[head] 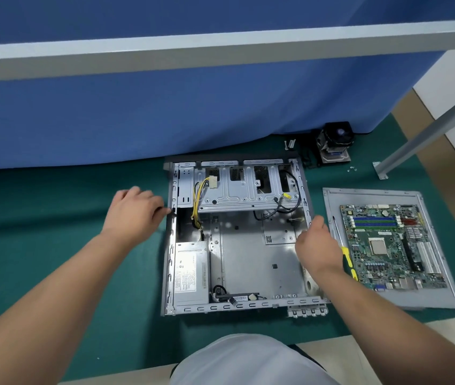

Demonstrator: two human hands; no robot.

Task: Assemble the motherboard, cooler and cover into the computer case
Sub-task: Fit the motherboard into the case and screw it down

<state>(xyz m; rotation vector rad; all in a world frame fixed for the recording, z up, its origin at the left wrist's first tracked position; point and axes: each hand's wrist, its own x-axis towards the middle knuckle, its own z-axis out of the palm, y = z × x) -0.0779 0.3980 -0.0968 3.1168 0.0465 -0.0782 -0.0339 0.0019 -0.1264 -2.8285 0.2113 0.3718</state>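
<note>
While the open computer case (237, 234) lies mid-surface, our left hand (134, 212) curls on its left wall and our right hand (316, 245) grips its right wall. Toward the right edge, the motherboard (390, 245) rests on the cover (359, 290); the cooler (334, 143) stands near the far edge.

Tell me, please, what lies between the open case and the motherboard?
In the head view, a yellow-handled screwdriver lies on the cover, between case and motherboard.

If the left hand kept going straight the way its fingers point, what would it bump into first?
Most likely the left wall of the computer case: the left hand points right with its fingertips already at that edge, though contact is unclear.
</note>
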